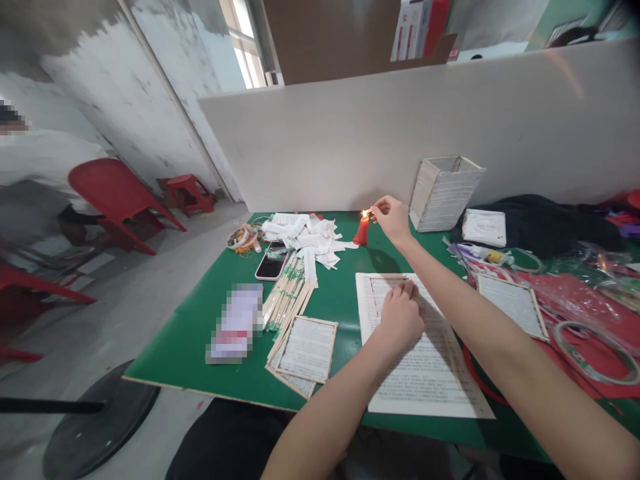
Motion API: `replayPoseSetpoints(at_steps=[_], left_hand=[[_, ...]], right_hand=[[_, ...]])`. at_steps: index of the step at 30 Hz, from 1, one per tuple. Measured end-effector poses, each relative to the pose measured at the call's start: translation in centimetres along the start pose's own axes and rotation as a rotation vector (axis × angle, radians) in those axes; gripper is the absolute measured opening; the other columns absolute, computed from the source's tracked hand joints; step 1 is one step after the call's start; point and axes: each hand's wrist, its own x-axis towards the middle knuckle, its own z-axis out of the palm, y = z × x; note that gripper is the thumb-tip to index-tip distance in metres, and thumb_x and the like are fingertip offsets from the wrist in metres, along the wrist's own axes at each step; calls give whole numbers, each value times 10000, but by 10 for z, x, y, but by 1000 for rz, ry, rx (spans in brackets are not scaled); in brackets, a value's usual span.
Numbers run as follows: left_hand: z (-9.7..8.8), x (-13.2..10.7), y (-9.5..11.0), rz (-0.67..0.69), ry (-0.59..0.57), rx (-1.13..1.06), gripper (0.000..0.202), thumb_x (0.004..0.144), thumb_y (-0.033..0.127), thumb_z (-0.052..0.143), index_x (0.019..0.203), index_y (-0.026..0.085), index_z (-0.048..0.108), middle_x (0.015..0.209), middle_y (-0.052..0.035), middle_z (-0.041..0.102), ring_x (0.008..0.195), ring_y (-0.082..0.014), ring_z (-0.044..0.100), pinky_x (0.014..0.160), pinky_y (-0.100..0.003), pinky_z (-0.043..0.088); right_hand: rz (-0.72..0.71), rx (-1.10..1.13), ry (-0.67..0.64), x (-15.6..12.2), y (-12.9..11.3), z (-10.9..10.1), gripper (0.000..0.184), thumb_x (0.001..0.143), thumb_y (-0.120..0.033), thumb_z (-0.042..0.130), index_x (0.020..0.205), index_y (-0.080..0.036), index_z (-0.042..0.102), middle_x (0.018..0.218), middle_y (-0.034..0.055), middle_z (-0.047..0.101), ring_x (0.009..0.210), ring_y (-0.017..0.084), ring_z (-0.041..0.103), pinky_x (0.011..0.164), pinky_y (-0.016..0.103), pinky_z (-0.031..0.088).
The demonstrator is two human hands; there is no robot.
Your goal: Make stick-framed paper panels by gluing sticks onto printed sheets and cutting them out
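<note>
Red candle (362, 231) burns just beside right hand (393, 219).

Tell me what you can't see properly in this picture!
Head view:
- What the right hand pinches at the candle: too small.
- Packet: blurred, so its words can't be read.
- Writing on the paper: too small, and the left hand covers some.
- Box: cut off by the top edge.

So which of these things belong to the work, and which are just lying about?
In use: right hand at the candle; left hand on the sheet; sticks on the sheet.
Lying about: phone, paper scraps, black bag, box.
</note>
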Motion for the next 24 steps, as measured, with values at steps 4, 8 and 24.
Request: replayPoseSetpoints(at_steps=[4, 8, 24], left_hand=[[2, 1, -1, 5, 11, 2, 549, 996, 292, 374, 1469, 18, 427, 1571, -158, 396, 1418, -287, 367, 1178, -400, 313], [4, 1, -3, 14, 27, 11, 540, 993, 284, 388, 1459, 17, 438, 1561, -161, 410, 1412, -291, 380, 1172, -402, 328], [1, 1, -3, 140, 179, 67, 472, 1011, 171, 315, 1463, 41, 358, 1529, -242, 420, 1381, -304, 466, 1074, -482, 437]], right_hand=[[-10, -16, 1, 1, 2, 1, 129, 820, -253, 659, 735, -210, 572, 661, 0, 644, 535, 157, 653, 557, 313, 574], [-9, 5, 16, 1, 0, -1, 100, 807, -248, 646, 743, -209, 580, 687, 15, 671, 565, 168, 663, 514, 298, 565], [222, 370, 212, -36, -12, -94, 134, 724, -216, 737, 757, -211, 607, 638, -21, 703, 595, 149, 704, 556, 250, 591]])
